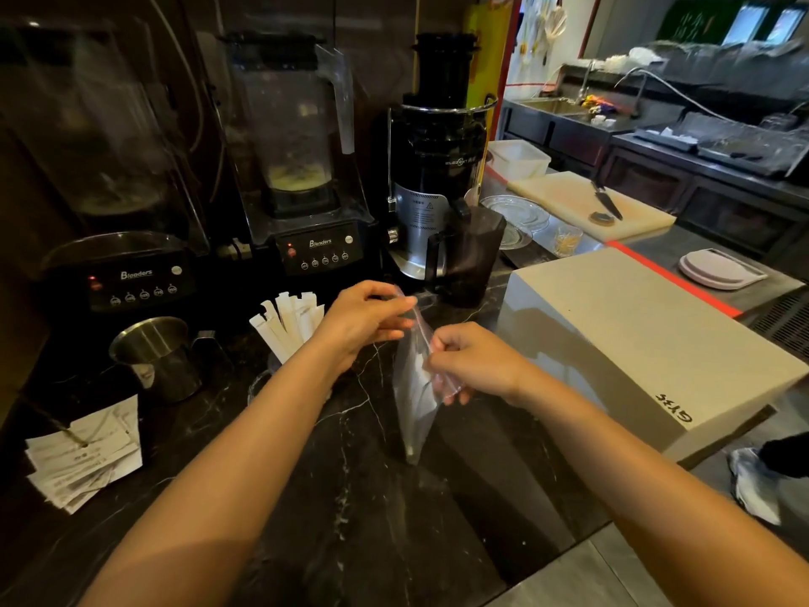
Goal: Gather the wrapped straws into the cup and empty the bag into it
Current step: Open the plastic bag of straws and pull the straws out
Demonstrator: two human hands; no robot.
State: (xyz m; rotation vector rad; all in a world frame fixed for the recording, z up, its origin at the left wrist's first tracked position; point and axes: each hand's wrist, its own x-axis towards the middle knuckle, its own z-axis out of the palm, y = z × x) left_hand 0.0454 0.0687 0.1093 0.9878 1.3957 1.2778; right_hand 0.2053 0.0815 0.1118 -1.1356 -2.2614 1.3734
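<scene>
A clear plastic bag (413, 400) hangs upright over the dark marble counter, with white wrapped straws faintly visible inside. My left hand (365, 319) pinches the bag's top edge. My right hand (470, 363) pinches the bag's right side a little lower. Behind my left forearm, several white wrapped straws (289, 319) stand fanned out in a clear cup (258, 385), which my arm mostly hides.
A steel pitcher (160, 357) stands left of the cup, with a stack of paper slips (85, 453) nearer me. Two blenders (306, 168) and a juicer (437, 168) with a dark jug (470, 251) line the back. A pale slab (648, 335) lies at right.
</scene>
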